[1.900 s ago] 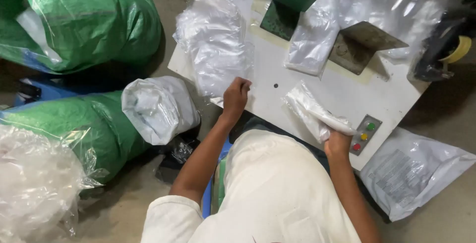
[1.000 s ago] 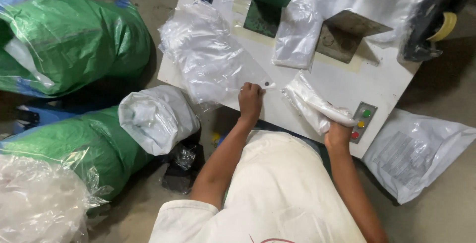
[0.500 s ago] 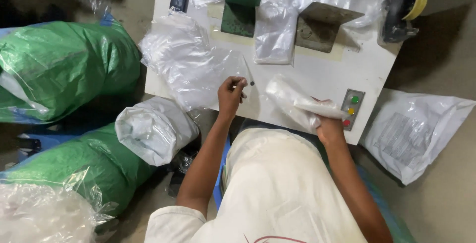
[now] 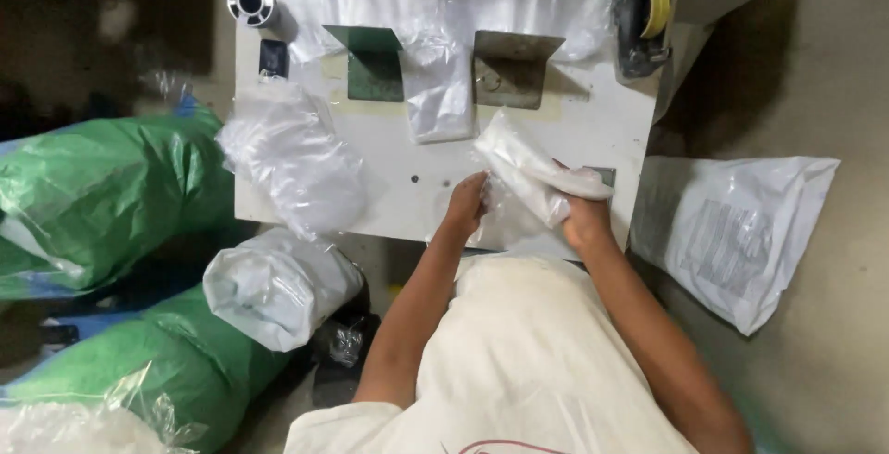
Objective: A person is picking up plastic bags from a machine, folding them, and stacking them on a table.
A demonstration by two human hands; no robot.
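White table (image 4: 389, 185) carries your work. Your right hand (image 4: 585, 222) grips the clear plastic bag (image 4: 532, 171), long axis running up-left; your left hand (image 4: 465, 204), previously apart, now pinches its lower edge.

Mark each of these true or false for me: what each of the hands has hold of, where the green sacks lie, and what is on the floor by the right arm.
1. The right hand grips a white item wrapped in clear plastic. True.
2. The left hand rests on the green sacks. False: it is at a clear plastic bag on the white worktable.
3. The green sacks lie on the person's left. True.
4. A red bucket stands by the right arm. False: a flat white plastic bag lies on the floor there.
5. Both hands are above the worktable's near edge. True.
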